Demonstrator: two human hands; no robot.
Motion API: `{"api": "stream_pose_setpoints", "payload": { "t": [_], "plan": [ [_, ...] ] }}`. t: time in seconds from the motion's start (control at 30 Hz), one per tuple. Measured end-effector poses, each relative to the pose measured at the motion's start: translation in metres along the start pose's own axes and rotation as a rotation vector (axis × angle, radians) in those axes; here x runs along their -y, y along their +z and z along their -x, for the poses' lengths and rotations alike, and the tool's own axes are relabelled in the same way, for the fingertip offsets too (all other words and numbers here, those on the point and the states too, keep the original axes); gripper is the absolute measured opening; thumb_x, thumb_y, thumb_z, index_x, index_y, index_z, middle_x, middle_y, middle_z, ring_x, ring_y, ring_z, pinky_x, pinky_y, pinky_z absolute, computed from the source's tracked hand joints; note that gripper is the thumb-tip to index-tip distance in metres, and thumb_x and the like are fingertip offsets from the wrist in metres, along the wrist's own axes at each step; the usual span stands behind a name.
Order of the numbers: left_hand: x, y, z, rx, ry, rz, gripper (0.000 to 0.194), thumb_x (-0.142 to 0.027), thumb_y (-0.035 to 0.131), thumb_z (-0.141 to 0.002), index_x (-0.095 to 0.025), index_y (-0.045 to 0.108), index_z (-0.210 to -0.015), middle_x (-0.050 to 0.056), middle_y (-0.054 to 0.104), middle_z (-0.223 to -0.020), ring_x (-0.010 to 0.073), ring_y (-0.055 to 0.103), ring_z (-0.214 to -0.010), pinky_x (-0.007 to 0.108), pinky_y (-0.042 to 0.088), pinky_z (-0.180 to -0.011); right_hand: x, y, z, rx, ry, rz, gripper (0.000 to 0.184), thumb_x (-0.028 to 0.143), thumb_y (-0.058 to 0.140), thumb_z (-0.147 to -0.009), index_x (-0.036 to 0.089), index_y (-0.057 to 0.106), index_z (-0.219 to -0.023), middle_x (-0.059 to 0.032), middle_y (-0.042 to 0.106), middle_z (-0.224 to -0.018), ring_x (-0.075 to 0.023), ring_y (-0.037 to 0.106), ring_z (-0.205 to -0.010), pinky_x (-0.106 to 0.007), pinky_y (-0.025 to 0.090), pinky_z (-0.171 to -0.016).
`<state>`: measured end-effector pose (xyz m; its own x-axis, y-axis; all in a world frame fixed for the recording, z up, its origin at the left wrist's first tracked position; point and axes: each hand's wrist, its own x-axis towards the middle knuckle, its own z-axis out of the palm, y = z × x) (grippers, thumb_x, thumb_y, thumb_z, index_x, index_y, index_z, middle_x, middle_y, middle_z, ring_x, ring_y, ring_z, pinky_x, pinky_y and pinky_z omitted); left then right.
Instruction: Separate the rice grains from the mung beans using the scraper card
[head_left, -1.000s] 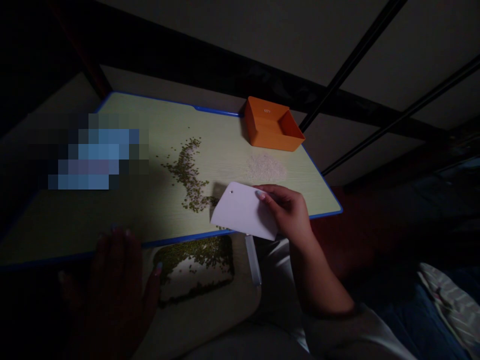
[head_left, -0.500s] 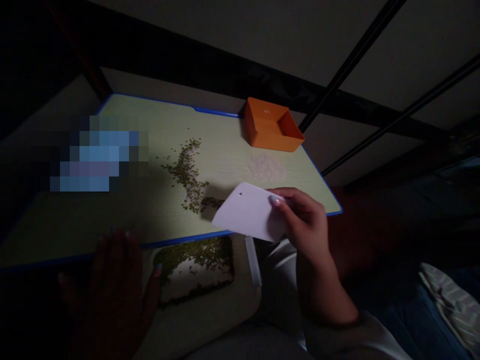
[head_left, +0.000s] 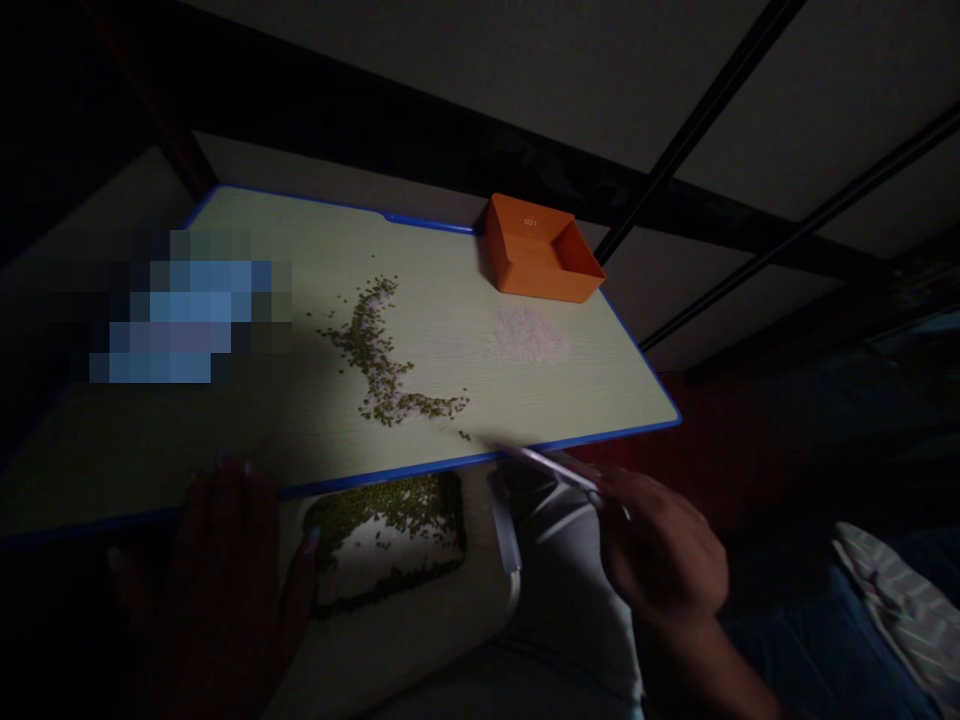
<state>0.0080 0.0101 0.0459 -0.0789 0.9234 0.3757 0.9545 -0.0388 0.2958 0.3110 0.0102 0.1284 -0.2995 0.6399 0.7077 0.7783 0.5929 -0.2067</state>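
My right hand (head_left: 660,550) is off the near right edge of the table, its fingers closed on a thin white plastic scraper (head_left: 544,462) that shows edge-on and almost flat. A trail of green beans mixed with white grains (head_left: 379,350) lies on the pale table (head_left: 247,440). A small heap of white rice (head_left: 527,335) sits beside an orange box (head_left: 541,250). My left hand (head_left: 217,560) rests in shadow at the table's near edge, fingers spread, beside a dark tray (head_left: 386,535) holding green beans and rice.
The table has a blue rim and stands over my lap. A blurred bluish object (head_left: 184,310) lies at the left. Dark metal bars (head_left: 750,210) cross behind the table. Patterned cloth (head_left: 900,610) lies at the lower right. The scene is dim.
My right hand has pulled the scraper back off the table and down to the right, turning it flat. More beans now show near the table's front edge. My left hand stays put.
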Motion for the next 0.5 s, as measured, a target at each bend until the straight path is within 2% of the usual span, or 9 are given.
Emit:
{"api": "stream_pose_setpoints", "payload": {
  "t": [0.1, 0.2, 0.4, 0.5],
  "plan": [
    [0.001, 0.0, 0.0, 0.006, -0.004, -0.002, 0.067, -0.041, 0.035, -0.09, -0.028, 0.006, -0.15, 0.016, 0.026, -0.163, 0.0301, 0.02, -0.153, 0.072, 0.006, -0.121, -0.005, 0.002, 0.005, -0.034, 0.051, 0.039, 0.057, 0.004, 0.055, -0.087, 0.03, 0.054, -0.138, -0.0022, 0.08, -0.099, -0.0212, 0.078, -0.079, -0.032, 0.065, -0.068],
    [0.001, 0.001, 0.0, 0.002, 0.004, 0.008, 0.067, -0.042, 0.033, -0.09, -0.028, 0.006, -0.15, 0.015, 0.023, -0.164, 0.0296, 0.018, -0.153, 0.072, 0.006, -0.122, -0.011, 0.002, 0.005, -0.017, 0.028, 0.02, 0.061, 0.003, 0.057, -0.087, 0.03, 0.052, -0.141, -0.0026, 0.079, -0.105, -0.0196, 0.077, -0.083, -0.031, 0.065, -0.071],
    [-0.001, 0.0, 0.001, -0.003, -0.005, 0.002, 0.066, -0.037, 0.035, -0.091, -0.026, 0.007, -0.15, 0.015, 0.023, -0.163, 0.0281, 0.016, -0.153, 0.069, 0.006, -0.123, -0.003, 0.0, -0.001, 0.093, -0.127, -0.006, 0.054, 0.002, 0.051, -0.09, 0.019, 0.051, -0.142, -0.0061, 0.079, -0.106, -0.0191, 0.074, -0.101, -0.034, 0.063, -0.089],
    [-0.001, 0.001, 0.001, -0.012, 0.005, 0.003, 0.067, -0.037, 0.037, -0.09, -0.026, 0.007, -0.15, 0.016, 0.022, -0.163, 0.0282, 0.016, -0.153, 0.069, 0.005, -0.123, 0.005, 0.002, -0.003, 0.137, -0.21, 0.041, 0.046, 0.003, 0.049, -0.092, 0.011, 0.054, -0.137, -0.0104, 0.078, -0.108, -0.0193, 0.072, -0.107, -0.034, 0.063, -0.091]
  ]
}}
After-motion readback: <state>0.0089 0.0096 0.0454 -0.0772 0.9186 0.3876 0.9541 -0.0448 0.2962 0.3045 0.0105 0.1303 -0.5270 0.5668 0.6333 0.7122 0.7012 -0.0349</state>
